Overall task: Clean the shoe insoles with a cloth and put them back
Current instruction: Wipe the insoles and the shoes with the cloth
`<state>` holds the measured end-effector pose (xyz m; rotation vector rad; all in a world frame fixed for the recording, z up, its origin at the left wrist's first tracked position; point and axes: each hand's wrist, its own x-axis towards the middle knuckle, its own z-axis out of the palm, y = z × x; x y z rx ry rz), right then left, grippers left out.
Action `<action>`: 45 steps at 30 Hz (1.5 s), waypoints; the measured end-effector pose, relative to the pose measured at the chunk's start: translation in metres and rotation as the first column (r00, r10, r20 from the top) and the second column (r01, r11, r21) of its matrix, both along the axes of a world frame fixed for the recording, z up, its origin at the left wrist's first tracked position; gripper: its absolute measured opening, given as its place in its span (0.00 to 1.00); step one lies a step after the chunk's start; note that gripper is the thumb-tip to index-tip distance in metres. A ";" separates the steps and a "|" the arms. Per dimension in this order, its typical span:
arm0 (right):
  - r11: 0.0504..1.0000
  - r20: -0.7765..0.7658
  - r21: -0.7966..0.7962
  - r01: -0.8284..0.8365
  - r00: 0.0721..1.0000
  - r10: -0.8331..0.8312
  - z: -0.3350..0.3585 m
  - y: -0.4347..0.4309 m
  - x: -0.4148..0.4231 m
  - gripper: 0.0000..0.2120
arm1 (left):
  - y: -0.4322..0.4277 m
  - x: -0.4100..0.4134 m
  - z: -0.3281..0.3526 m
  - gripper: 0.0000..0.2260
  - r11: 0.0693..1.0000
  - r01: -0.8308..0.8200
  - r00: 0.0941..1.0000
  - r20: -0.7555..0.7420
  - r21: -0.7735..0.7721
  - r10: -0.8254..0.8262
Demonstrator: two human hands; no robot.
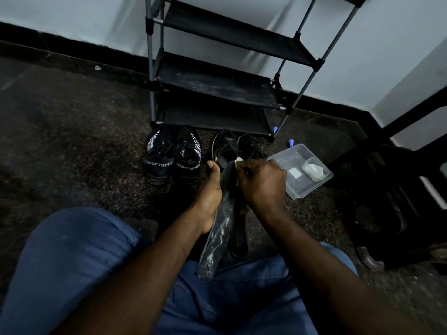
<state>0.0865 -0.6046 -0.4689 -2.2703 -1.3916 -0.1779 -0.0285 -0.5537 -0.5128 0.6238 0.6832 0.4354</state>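
- Head view: the right hand is curled tight round a pale cloth, only a small tuft of which shows past the knuckles, and presses it on the far end of a dark insole
- the left hand grips that insole along its left edge, thumb up on the near face, fingers hidden behind
- the insole's long axis runs from the lap up and away toward the shoes; its near half carries whitish smears, so wiping looks unfinished
- a second insole lies just behind it, to the right; what holds it I cannot tell
- the black shoes stand on the floor just beyond the insole's far tip, straight ahead of both hands, the right hand nearer; returning it should mean sliding it forward along that axis
- SPORT shoes sit just left of them
- a plastic tub holding a white wad lies right of the hands
- the shoe rack stands behind, against the wall
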 end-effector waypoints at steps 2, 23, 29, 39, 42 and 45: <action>0.998 0.055 -0.047 -0.041 0.998 0.043 0.002 -0.002 0.005 0.09 | 0.000 0.001 0.001 0.39 1.000 -0.006 1.000 0.019 -0.009 0.006; 1.000 0.026 -0.023 0.006 1.000 -0.005 0.001 -0.012 0.006 0.17 | -0.010 0.000 0.003 0.34 0.999 0.026 0.999 -0.031 0.018 -0.026; 0.990 -0.129 0.099 -0.097 0.986 0.109 -0.009 -0.027 -0.033 0.10 | -0.011 0.001 0.009 0.33 0.993 -0.034 0.991 -0.123 0.109 0.047; 0.999 0.017 0.023 -0.037 0.999 0.037 -0.005 -0.021 -0.011 0.11 | -0.012 -0.001 0.014 0.35 0.998 -0.031 0.994 -0.107 0.052 0.036; 0.999 0.092 -0.036 -0.040 0.995 0.043 -0.001 -0.015 0.003 0.12 | -0.012 -0.003 0.018 0.33 1.000 -0.024 0.999 -0.045 0.020 0.025; 0.995 0.143 -0.082 -0.050 0.988 0.061 -0.006 -0.025 0.001 0.10 | -0.010 -0.003 0.019 0.34 0.999 -0.032 0.998 -0.045 0.021 0.033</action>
